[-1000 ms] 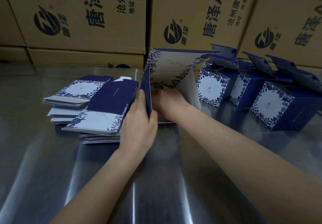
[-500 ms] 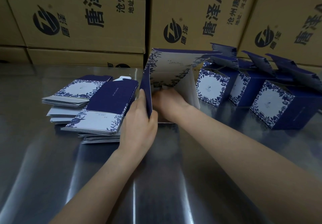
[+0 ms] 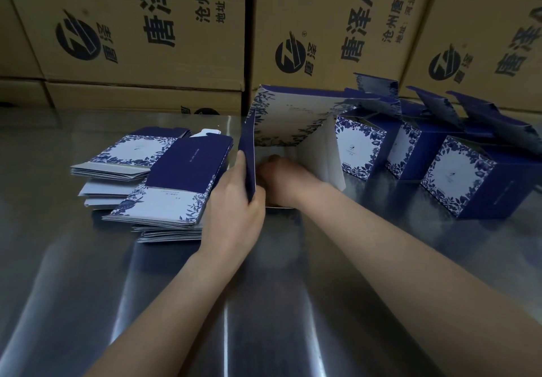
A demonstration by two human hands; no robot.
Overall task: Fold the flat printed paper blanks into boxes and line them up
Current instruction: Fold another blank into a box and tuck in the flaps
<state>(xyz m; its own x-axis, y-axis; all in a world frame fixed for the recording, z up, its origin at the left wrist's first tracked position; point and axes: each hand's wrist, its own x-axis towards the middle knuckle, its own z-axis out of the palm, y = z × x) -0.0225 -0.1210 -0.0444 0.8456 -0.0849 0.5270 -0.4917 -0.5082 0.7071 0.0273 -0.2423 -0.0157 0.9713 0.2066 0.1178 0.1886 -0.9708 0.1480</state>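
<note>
A wall of brown cartons (image 3: 140, 33) with black logos closed off the back of the steel table (image 3: 264, 303). To the right, finished boxes (image 3: 451, 174) stood in a rough row, blue with white floral faces and their top flaps open. To the left lay the flat blanks (image 3: 187, 168), in two loose stacks that overlapped.

Between the stacks and the row, just ahead of the person, the half-formed box (image 3: 296, 118) lay on its side on the table, its open end facing them. It touched the nearest finished box or stood just beside it; I could not tell which.

The left hand (image 3: 231, 209) grasped the near edge of the dark blue side panel, thumb laid along it and the fingers hidden behind the card. The right hand (image 3: 283, 178) reached into the opening. Its fingers were blurred and hidden there, so I could not tell whether it pinched a flap or only pressed one.

The card looked light and thin, stiff along its creases but easy to dent on a flat face. I would hold it by edges and corners and push flaps near their folds.
</note>
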